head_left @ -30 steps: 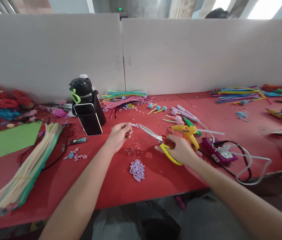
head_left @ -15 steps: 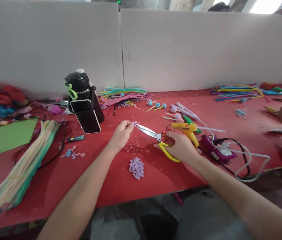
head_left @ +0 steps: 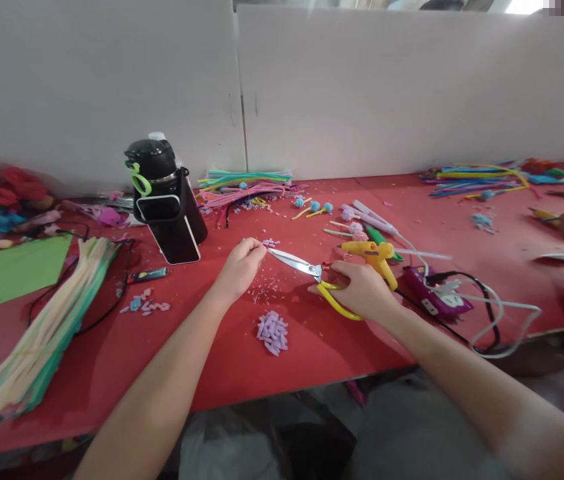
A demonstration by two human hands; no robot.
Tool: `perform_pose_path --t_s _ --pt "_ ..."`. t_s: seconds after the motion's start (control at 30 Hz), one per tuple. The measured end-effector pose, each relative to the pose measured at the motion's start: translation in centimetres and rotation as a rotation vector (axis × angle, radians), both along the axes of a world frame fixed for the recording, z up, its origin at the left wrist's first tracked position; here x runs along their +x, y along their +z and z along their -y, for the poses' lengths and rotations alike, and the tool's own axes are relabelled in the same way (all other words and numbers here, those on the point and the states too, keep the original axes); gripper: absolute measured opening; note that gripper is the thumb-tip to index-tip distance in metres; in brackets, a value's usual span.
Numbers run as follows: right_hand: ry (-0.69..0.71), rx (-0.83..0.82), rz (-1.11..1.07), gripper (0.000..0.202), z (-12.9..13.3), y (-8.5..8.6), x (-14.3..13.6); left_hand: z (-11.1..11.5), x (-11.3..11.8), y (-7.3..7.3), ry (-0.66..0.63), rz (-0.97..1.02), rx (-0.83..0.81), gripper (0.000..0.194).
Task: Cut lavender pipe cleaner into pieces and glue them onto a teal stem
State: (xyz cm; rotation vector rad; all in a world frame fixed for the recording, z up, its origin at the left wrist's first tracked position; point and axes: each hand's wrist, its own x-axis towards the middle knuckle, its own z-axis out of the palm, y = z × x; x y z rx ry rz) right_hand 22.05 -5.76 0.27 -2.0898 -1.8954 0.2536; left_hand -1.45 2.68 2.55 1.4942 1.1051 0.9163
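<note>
Scissors (head_left: pixel 296 262): their tip has moved right up to our left hand (head_left: pixel 240 268); a second ago we saw a gap.
Left hand: behind the lilac pile (head_left: pixel 273 333) and a bit left of it, finger and thumb pinched; we cannot tell what is between them.
Right hand (head_left: pixel 362 290): behind the pile to the right, holding the scissors by the yellow handles, blades close together.
Loose lilac bits (head_left: pixel 271 243): well behind the pile, near the scissors tip.
Glue gun (head_left: pixel 381 253): yellow, behind the pile, far to its right.
</note>
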Motion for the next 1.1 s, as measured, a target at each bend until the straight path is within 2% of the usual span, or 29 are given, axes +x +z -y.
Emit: perform_pose_path --t_s 0.2,0.4,0.57,0.7,0.8,0.93,1.1 --pt "-0.012 -0.037 0.026 0.038 0.0 0.2 -0.3 0.0 0.0 -0.1 0.0 -0.008 -0.021 0.025" --pt "0.005 -0.004 0.046 0.037 0.2 0.6 -0.6 -0.4 0.0 -0.4 0.055 0.024 -0.035 0.023" --pt "0.019 -0.012 0.063 0.042 0.0 0.1 -0.2 -0.3 0.0 -0.2 0.051 0.076 -0.048 0.023" --pt "-0.023 0.098 0.058 0.049 -0.2 -0.4 0.3 -0.4 -0.4 -0.3 0.065 -0.002 0.094 0.02" --pt "-0.018 0.192 0.092 0.047 -0.1 -0.4 0.5 -0.4 -0.5 -0.3 0.074 -0.056 0.171 0.02" --pt "0.019 0.245 0.16 0.041 0.1 -0.1 0.7 -0.2 -0.4 -0.1 0.075 -0.063 0.159 0.026" --pt "0.024 0.221 0.235 0.037 0.1 0.1 1.0 -0.1 -0.2 0.0 0.071 -0.044 0.111 0.026"
